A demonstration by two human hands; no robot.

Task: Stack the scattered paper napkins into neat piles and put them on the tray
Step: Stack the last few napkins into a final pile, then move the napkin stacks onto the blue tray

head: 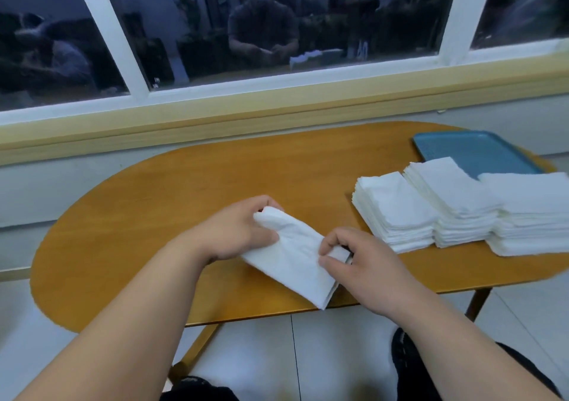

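Person seated at an oval wooden table point(184, 191), both bare forearms reaching in over the near edge.

Left hand point(243, 231): fingers curled over the far end of a folded wad of white napkins point(292, 265), thumb on the near side, gripping it.

Right hand point(360, 262): thumb and fingertips pinch the wad's near-right end, fingers bent, nothing else held.

The wad runs diagonally between the two hands, far-left to near-right. Its lowest corner is at the table's near edge. Cannot tell if it rests on the wood or is lifted slightly.

To the right, well apart from the hands, three squared-up stacks of napkins stand side by side on the table. The left stack point(397, 213), middle stack point(452, 197) and right stack point(532, 210) touch or nearly touch each other. The right one is partly cut off by the frame edge.

Blue tray point(474, 148) is at the far right of the table, just behind the stacks. The middle and right stacks cover its near edge. Cannot tell whether either sits on it, and the part that shows is bare.

Behind the table there is a yellowish sill point(277, 114) and a white-framed window point(135, 62) with dark glass and dim reflections. A pale tiled floor point(323, 354) and the person's dark-clothed knees point(409, 366) are below.
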